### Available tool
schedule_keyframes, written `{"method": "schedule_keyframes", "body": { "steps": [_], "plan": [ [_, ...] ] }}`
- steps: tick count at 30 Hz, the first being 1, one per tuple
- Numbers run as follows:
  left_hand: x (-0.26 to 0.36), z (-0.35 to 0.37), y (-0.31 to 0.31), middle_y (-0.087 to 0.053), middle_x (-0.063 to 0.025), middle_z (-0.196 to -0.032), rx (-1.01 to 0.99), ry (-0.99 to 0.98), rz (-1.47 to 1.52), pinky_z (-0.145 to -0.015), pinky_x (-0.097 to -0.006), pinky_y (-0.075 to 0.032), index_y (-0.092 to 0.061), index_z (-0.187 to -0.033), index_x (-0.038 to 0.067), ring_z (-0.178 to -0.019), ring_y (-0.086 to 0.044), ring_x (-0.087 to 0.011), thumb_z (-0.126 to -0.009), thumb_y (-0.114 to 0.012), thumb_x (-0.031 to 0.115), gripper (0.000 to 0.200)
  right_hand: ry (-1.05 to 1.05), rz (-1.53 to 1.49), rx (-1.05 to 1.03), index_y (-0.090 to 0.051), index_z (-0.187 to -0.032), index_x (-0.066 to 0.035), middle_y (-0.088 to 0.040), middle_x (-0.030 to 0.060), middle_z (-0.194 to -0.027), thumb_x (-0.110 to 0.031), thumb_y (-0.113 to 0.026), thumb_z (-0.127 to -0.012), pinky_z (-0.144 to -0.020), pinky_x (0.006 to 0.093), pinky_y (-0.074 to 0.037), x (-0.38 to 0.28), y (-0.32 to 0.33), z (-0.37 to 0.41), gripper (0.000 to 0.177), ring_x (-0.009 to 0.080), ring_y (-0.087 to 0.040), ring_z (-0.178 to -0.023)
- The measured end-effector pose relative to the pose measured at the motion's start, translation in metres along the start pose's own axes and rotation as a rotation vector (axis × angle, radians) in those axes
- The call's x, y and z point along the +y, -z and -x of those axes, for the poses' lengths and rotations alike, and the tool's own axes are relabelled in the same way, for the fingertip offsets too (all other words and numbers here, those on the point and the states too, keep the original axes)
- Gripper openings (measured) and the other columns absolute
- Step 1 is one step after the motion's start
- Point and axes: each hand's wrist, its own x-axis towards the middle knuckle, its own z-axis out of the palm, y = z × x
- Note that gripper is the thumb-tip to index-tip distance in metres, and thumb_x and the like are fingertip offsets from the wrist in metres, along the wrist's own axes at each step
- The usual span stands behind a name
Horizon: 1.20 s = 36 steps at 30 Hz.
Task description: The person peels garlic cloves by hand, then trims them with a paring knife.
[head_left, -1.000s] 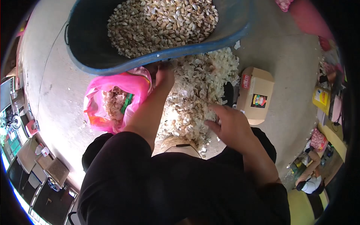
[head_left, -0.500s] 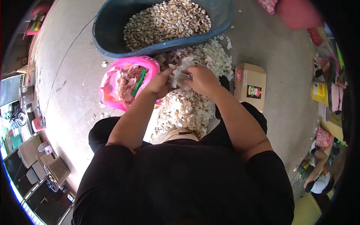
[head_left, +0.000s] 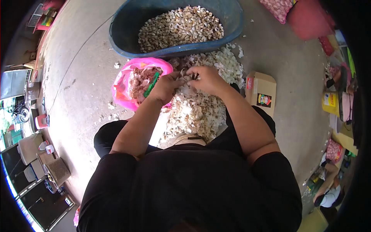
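Over a heap of papery garlic skins [head_left: 195, 116], my two hands come together around some garlic [head_left: 186, 78], partly hidden by the fingers. My left hand [head_left: 167, 86] is closed on its left side, thumb and fingers pinching it. From the right, my right hand [head_left: 206, 80] pinches it with curled fingers. Just left of my left hand sits a pink plastic bag [head_left: 120, 80], opened wide, with reddish skins inside. A green-handled tool [head_left: 151, 84] lies on those skins. Beyond the hands, a blue tub [head_left: 116, 38] contains many loose garlic cloves [head_left: 185, 29].
A cardboard box [head_left: 262, 87] with a printed label stands right of the heap. Pink net sacks [head_left: 276, 8] lie at the upper right. Another person [head_left: 330, 195] is at the far right edge, near a yellow container [head_left: 329, 100]. Woven baskets [head_left: 58, 172] stand at left.
The loose pale skins seen between my hands are gone from there, and garlic shows in the fingers. My hands have drawn closer together. The whole view has shifted slightly.
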Motion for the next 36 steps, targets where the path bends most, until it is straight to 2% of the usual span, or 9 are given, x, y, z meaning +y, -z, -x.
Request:
{"method": "schedule_keyframes", "body": {
  "steps": [6,12,14,15,21,26,29,32,36],
  "plan": [
    [0.006,0.004,-0.005,-0.058,-0.0084,-0.092,0.115,-0.148,-0.476,-0.067,-0.0225,-0.047,-0.048,-0.106,-0.005,-0.075,-0.057,-0.0121,-0.075,-0.056,-0.002,0.032,0.084,-0.123,-0.051,-0.057,-0.091,-0.003,-0.057,0.008,-0.075,-0.008,-0.066,-0.067,-0.06,0.0269,-0.044,0.004,0.0,-0.004,0.027,0.0151,-0.056,-0.067],
    [0.012,0.007,-0.001,-0.057,-0.0088,-0.092,0.0,-0.108,-0.134,-0.069,-0.0238,-0.046,-0.049,-0.105,-0.005,-0.076,-0.056,-0.0124,-0.075,-0.057,0.001,0.032,-0.151,-0.688,-0.217,-0.056,-0.094,-0.002,-0.054,-0.0006,-0.071,-0.001,-0.064,-0.069,-0.058,0.0215,-0.042,0.001,0.02,-0.002,0.026,0.0072,-0.049,-0.063],
    [0.017,0.011,-0.007,-0.057,-0.0086,-0.091,-0.004,-0.198,-0.495,-0.07,-0.0248,-0.046,-0.049,-0.106,-0.005,-0.078,-0.056,-0.0122,-0.076,-0.058,0.005,0.032,-0.192,-0.785,-0.229,-0.056,-0.094,-0.003,-0.055,-0.0001,-0.073,-0.001,-0.064,-0.069,-0.06,0.0218,-0.043,0.004,0.021,-0.002,0.026,0.0075,-0.05,-0.065],
    [0.019,0.012,-0.011,-0.057,-0.0085,-0.091,-0.006,-0.241,-0.675,-0.071,-0.0252,-0.046,-0.049,-0.106,-0.005,-0.078,-0.056,-0.0121,-0.077,-0.058,0.006,0.032,-0.158,-0.738,-0.19,-0.057,-0.093,-0.003,-0.056,0.0007,-0.074,-0.001,-0.064,-0.068,-0.061,0.0224,-0.043,0.003,0.02,-0.002,0.026,0.0083,-0.051,-0.066],
    [0.022,0.007,-0.022,-0.057,-0.0071,-0.09,-0.003,0.043,-0.101,-0.069,-0.0262,-0.046,-0.049,-0.108,-0.004,-0.077,-0.055,-0.0136,-0.081,-0.056,0.014,0.033,0.084,-0.343,0.011,-0.058,-0.091,-0.004,-0.058,0.0037,-0.08,0.001,-0.064,-0.064,-0.066,0.0245,-0.043,-0.002,0.013,0.001,0.028,0.0117,-0.054,-0.073],
    [0.018,0.005,-0.024,-0.057,-0.0059,-0.09,0.017,0.055,0.044,-0.068,-0.0245,-0.046,-0.051,-0.105,-0.002,-0.075,-0.055,-0.014,-0.081,-0.055,0.011,0.028,0.174,-0.262,0.035,-0.057,-0.093,-0.003,-0.054,0.0024,-0.087,0.003,-0.064,-0.063,-0.07,0.0243,-0.04,-0.008,0.016,0.003,0.031,0.01,-0.049,-0.079],
    [0.019,0.009,-0.026,-0.057,-0.0058,-0.09,0.058,0.022,0.067,-0.068,-0.0248,-0.046,-0.051,-0.104,-0.002,-0.076,-0.056,-0.0148,-0.08,-0.055,0.008,0.026,0.198,-0.235,0.102,-0.058,-0.089,-0.002,-0.059,0.0063,-0.076,-0.006,-0.064,-0.067,-0.061,0.0271,-0.045,-0.002,0.021,0.005,0.024,0.0154,-0.056,-0.068],
    [0.012,0.006,-0.023,-0.058,-0.0063,-0.09,0.059,-0.09,0.062,-0.07,-0.0256,-0.045,-0.052,-0.103,-0.002,-0.077,-0.055,-0.015,-0.079,-0.057,0.005,0.026,-0.167,-0.33,-0.15,-0.058,-0.089,-0.002,-0.059,0.0056,-0.07,-0.012,-0.064,-0.072,-0.052,0.0276,-0.044,0.014,0.02,0.002,0.021,0.0146,-0.055,-0.057],
    [0.003,-0.001,-0.019,-0.06,-0.0081,-0.087,0.103,-0.327,-0.309,-0.068,-0.0255,-0.046,-0.057,-0.096,0.0,-0.076,-0.057,-0.0129,-0.075,-0.063,0.011,0.025,-0.18,-0.448,-0.133,-0.058,-0.088,-0.003,-0.059,0.0073,-0.066,-0.016,-0.063,-0.075,-0.047,0.0287,-0.043,-0.001,0.017,0.008,0.02,0.0144,-0.055,-0.052]
  ]
}}
